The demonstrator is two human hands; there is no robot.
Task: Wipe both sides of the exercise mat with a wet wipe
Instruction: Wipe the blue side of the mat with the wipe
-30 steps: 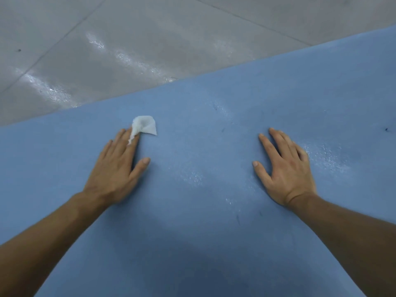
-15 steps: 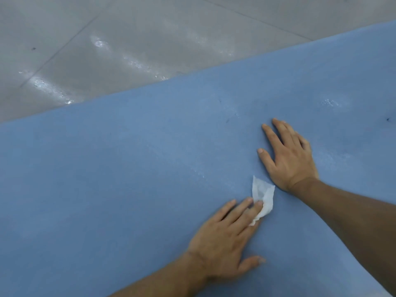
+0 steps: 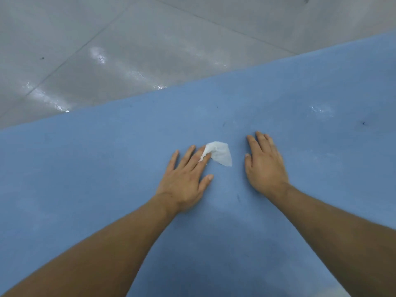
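A blue exercise mat [image 3: 85, 179] lies flat on the floor and fills most of the view. My left hand [image 3: 186, 179] lies flat on it with straight fingers, pressing a crumpled white wet wipe [image 3: 219, 154] under the fingertips. Most of the wipe sticks out past the fingers to the right. My right hand [image 3: 264, 163] rests palm down on the mat just right of the wipe, fingers straight, holding nothing. A wet shiny patch [image 3: 320, 109] shows on the mat at the upper right.
Grey tiled floor [image 3: 128, 50] with glossy reflections lies beyond the mat's far edge. A few small dark specks [image 3: 363, 123] mark the mat surface.
My left hand swept the wipe from the far left toward me and to the right, then forward to beside my right hand. The right hand stayed planted on the mat.
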